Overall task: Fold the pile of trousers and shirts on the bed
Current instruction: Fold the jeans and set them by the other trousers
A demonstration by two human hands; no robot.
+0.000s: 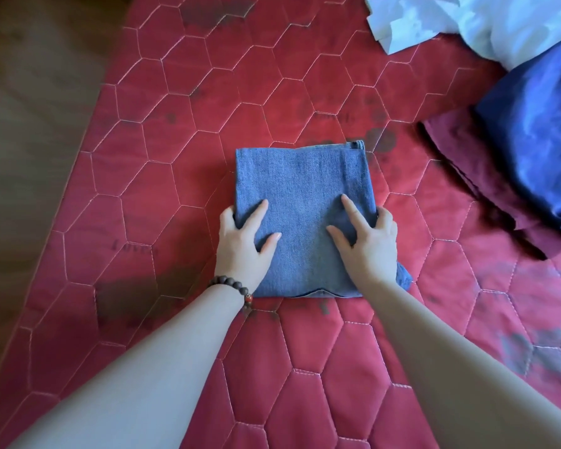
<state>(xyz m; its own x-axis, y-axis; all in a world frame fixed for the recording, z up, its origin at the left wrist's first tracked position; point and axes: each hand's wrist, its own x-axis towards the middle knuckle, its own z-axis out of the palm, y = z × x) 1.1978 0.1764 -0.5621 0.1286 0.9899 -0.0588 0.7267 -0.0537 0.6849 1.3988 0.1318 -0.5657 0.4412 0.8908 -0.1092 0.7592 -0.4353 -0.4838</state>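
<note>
- The left hand (243,241) holds the left side of the folded jeans (302,202), fingers on top and thumb tucked round the edge.
- The right hand (368,241) holds the right side the same way.
- The jeans lie in a neat square in the middle of the red bed (162,163).
- This fold looks done. Next, I think, the jeans need lifting aside, kept flat so they do not fall open.
- More clothes wait at the far right: a white shirt (486,24), a blue cloth (538,131) and a dark red cloth (460,157).
- Nothing blocks the hands.
</note>
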